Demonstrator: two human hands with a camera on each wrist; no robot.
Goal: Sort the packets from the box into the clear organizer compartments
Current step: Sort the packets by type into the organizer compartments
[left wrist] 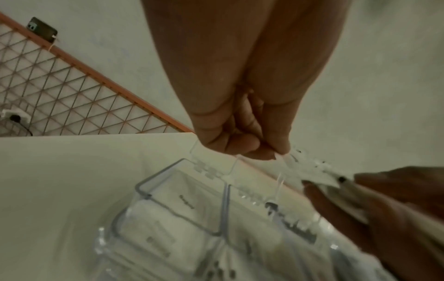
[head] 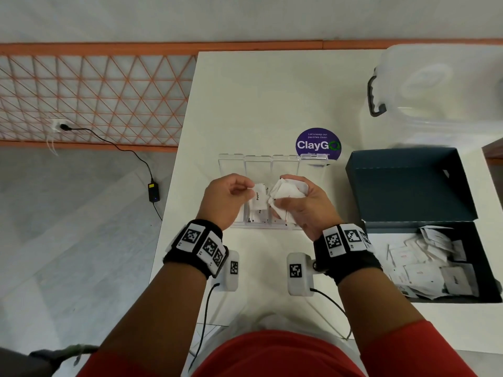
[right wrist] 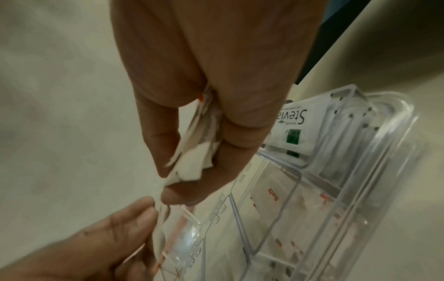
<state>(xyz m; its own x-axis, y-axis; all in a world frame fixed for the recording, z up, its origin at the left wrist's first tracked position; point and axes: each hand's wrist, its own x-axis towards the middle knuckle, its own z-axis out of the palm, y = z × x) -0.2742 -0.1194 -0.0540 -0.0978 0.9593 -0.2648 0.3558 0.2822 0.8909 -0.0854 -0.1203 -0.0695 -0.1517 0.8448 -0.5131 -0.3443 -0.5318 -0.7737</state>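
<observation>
The clear organizer (head: 231, 164) lies mid-table with its lids up and white packets in its compartments. Above it my right hand (head: 283, 198) grips a bunch of white packets (head: 287, 190). My left hand (head: 249, 190) pinches one white pepper packet (head: 258, 197) by its edge, beside the bunch and over the second compartment from the left. In the left wrist view my left hand (left wrist: 276, 155) pinches that packet (left wrist: 296, 162). In the right wrist view my right hand (right wrist: 190, 182) clutches the bunch (right wrist: 192, 163). The dark blue box (head: 484, 268) at the right holds several more packets (head: 424, 265).
The box's raised lid (head: 408, 186) stands behind its tray. A large clear plastic bin (head: 435, 99) sits at the far right and a purple sticker (head: 317, 144) behind the organizer. Stevia packets (right wrist: 295, 123) and salt packets (right wrist: 272, 195) lie in the organizer (right wrist: 336, 171). The table's left edge (head: 174, 172) is close.
</observation>
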